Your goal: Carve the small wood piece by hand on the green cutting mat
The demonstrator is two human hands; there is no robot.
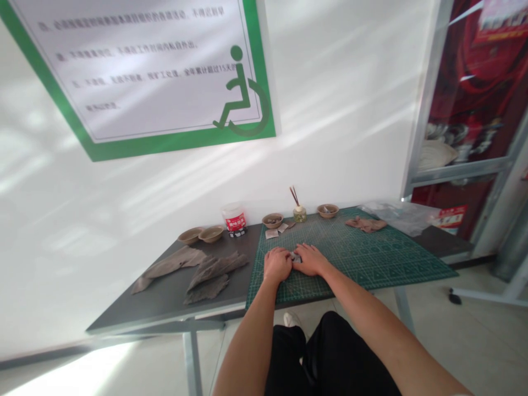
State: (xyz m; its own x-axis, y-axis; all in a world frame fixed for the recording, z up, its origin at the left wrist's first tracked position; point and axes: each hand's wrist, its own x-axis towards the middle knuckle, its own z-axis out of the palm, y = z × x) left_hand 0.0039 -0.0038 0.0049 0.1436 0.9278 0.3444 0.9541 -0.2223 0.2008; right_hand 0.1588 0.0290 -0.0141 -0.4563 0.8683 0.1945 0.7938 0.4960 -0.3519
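Over the near part of a green cutting mat [350,247], my left hand [278,264] and my right hand [309,259] meet with fingers closed from both sides around a small grey piece [295,257]. Its kind is too small to make out, and the fingers cover part of it. Just beyond my hands lie pale square pieces [271,234] on the mat. A small bowl with bits in it [273,220] stands behind them, and a reed diffuser bottle [300,213] is to its right.
Brown cloths [210,275] lie on the dark table [136,308] at left, near two bowls [212,234] and a red-labelled tub [235,220]. Another bowl [328,210], a crumpled cloth [366,224] and clear plastic [406,216] sit at right. A wall [342,121] stands behind.
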